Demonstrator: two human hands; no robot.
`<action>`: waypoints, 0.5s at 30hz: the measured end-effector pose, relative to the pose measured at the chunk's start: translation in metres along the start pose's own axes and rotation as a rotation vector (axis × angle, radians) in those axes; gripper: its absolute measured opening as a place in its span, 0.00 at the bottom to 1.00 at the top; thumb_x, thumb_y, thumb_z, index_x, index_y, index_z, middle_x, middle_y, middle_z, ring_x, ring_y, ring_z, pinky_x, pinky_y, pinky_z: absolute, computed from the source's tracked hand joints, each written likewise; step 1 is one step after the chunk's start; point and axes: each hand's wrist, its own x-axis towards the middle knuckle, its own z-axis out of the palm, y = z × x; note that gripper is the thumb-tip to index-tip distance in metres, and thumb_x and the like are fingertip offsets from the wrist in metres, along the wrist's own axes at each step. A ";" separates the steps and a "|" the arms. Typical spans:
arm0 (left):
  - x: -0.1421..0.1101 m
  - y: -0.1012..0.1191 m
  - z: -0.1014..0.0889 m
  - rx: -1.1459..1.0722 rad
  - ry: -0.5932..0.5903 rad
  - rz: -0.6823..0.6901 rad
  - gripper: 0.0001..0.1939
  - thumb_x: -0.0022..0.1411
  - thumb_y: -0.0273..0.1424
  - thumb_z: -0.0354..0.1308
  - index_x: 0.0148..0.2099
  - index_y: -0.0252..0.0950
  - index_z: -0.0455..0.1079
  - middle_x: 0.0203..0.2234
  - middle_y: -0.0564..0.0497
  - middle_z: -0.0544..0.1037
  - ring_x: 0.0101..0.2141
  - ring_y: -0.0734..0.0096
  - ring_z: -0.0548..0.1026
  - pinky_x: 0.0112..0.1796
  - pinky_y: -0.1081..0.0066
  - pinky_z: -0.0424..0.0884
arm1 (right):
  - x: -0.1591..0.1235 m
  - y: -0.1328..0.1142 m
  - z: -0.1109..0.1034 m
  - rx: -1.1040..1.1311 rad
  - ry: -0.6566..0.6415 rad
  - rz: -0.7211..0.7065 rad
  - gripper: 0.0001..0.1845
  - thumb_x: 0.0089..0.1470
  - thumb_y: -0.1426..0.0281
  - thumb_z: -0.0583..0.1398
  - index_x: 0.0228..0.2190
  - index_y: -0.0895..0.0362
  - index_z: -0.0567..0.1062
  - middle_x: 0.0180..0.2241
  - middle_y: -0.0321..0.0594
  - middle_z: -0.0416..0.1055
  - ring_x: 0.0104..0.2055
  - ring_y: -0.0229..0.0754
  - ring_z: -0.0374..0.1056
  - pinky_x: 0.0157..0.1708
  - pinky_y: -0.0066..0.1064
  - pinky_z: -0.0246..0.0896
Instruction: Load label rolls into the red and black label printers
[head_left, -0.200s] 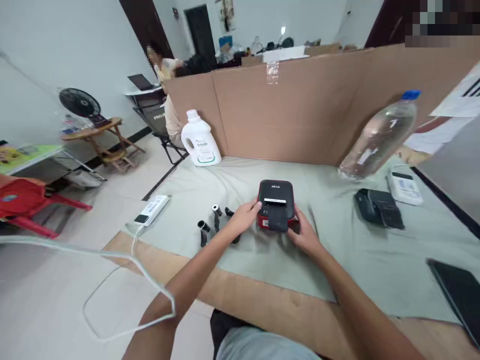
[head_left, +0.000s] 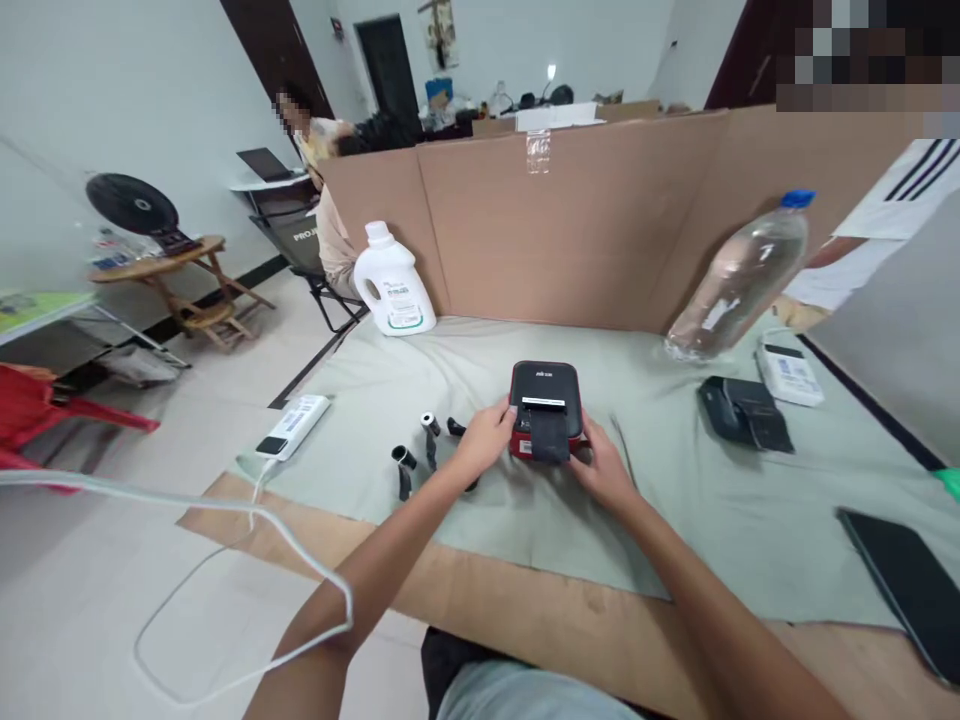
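A small black and red label printer (head_left: 553,382) sits on the cloth in front of me, with a dark strip (head_left: 550,438) hanging out of its front slot. My left hand (head_left: 489,438) is closed on its left side, thumb near the top edge. On the opposite side my right hand (head_left: 602,468) grips the lower right edge, close to the strip. Left of the printer lie a small roll with a pale end (head_left: 428,421), a black roll (head_left: 403,458) and other dark pieces, partly hidden by my left forearm.
A white jug (head_left: 397,285) and a tilted clear bottle (head_left: 739,275) stand before the cardboard wall (head_left: 555,240). At right lie a black device (head_left: 739,412), a white device (head_left: 791,372) and a phone (head_left: 904,590). A white cable (head_left: 315,570) loops over my left arm.
The view has shifted slightly, so most things appear a little farther left. Both hands keep their hold on the label printer.
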 end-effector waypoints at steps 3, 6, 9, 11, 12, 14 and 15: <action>0.002 -0.002 -0.020 0.079 0.068 -0.025 0.23 0.72 0.35 0.45 0.62 0.39 0.73 0.54 0.46 0.80 0.53 0.54 0.78 0.55 0.61 0.69 | 0.017 -0.018 0.014 0.042 -0.007 0.000 0.42 0.60 0.49 0.60 0.67 0.56 0.60 0.56 0.55 0.71 0.53 0.58 0.70 0.49 0.50 0.71; 0.011 -0.015 -0.056 0.125 0.200 -0.040 0.22 0.71 0.36 0.46 0.59 0.40 0.76 0.51 0.45 0.82 0.52 0.53 0.78 0.54 0.62 0.70 | 0.049 -0.043 0.041 0.080 -0.020 -0.022 0.39 0.59 0.54 0.62 0.66 0.56 0.61 0.52 0.52 0.73 0.47 0.53 0.70 0.42 0.43 0.73; 0.029 -0.044 -0.099 0.042 0.337 -0.033 0.23 0.71 0.37 0.46 0.58 0.38 0.77 0.52 0.46 0.81 0.53 0.56 0.77 0.54 0.65 0.69 | 0.096 -0.071 0.083 0.069 -0.031 -0.065 0.41 0.57 0.61 0.62 0.68 0.55 0.58 0.50 0.49 0.74 0.49 0.53 0.68 0.44 0.42 0.71; 0.043 -0.070 -0.129 -0.041 0.439 -0.041 0.24 0.70 0.36 0.45 0.57 0.36 0.77 0.52 0.46 0.81 0.53 0.58 0.76 0.54 0.66 0.68 | 0.129 -0.090 0.117 0.050 -0.042 -0.071 0.42 0.56 0.64 0.62 0.68 0.56 0.56 0.50 0.49 0.74 0.50 0.54 0.67 0.47 0.44 0.69; 0.050 -0.083 -0.143 -0.072 0.494 -0.054 0.24 0.69 0.35 0.45 0.57 0.34 0.76 0.52 0.46 0.81 0.52 0.58 0.77 0.53 0.66 0.69 | 0.144 -0.098 0.134 0.038 -0.055 -0.066 0.42 0.56 0.66 0.62 0.68 0.56 0.56 0.50 0.50 0.74 0.50 0.54 0.67 0.48 0.45 0.68; 0.061 -0.108 -0.169 -0.095 0.589 -0.105 0.24 0.67 0.34 0.45 0.55 0.32 0.77 0.48 0.44 0.82 0.48 0.59 0.77 0.50 0.66 0.70 | 0.170 -0.112 0.169 0.015 -0.096 -0.041 0.42 0.55 0.68 0.62 0.68 0.58 0.55 0.49 0.50 0.74 0.50 0.54 0.67 0.51 0.45 0.66; 0.065 -0.119 -0.179 -0.091 0.626 -0.132 0.23 0.67 0.34 0.45 0.53 0.31 0.77 0.45 0.44 0.82 0.46 0.60 0.77 0.48 0.67 0.70 | 0.180 -0.118 0.184 0.008 -0.126 -0.027 0.42 0.55 0.68 0.62 0.67 0.59 0.55 0.48 0.50 0.75 0.49 0.54 0.68 0.51 0.45 0.65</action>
